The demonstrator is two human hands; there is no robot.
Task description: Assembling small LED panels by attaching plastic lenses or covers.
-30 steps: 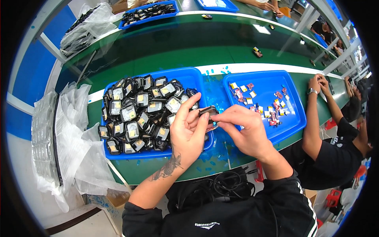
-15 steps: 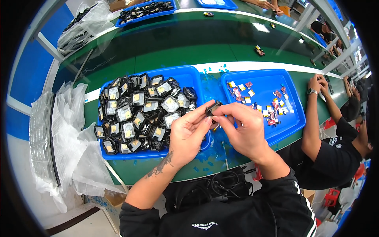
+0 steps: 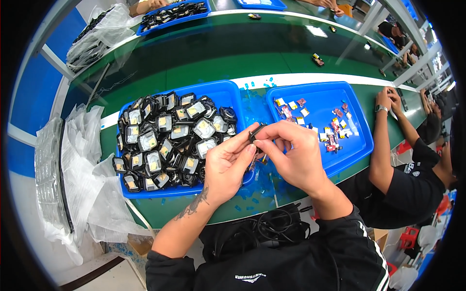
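Note:
Between the fingertips of both hands is a small black plastic housing [image 3: 257, 132], tilted and partly covered by the fingers. My left hand [image 3: 227, 167] grips it from the left, thumb and fingers closed on its near end. From the right, my right hand [image 3: 297, 151] pinches it with thumb and forefinger. Under and left of the hands, a blue tray [image 3: 228, 87] is heaped with black square housings [image 3: 167, 140], many with pale square insides. To the right, another blue tray [image 3: 357, 150] holds small red circuit boards [image 3: 332, 141] with yellow and white pieces attached.
Small blue scraps [image 3: 250, 99] litter the green bench between the trays. Crumpled clear plastic sheeting [image 3: 87, 179] hangs at the left. A green conveyor belt [image 3: 218, 53] runs beyond, carrying a few small parts. A co-worker's arm [image 3: 383, 140] is close on the right; black cables [image 3: 272, 225] lie below.
The black housing has been turned in my fingers and now shows a narrower side. Both hands stay closed around it. The whole view has shifted slightly.

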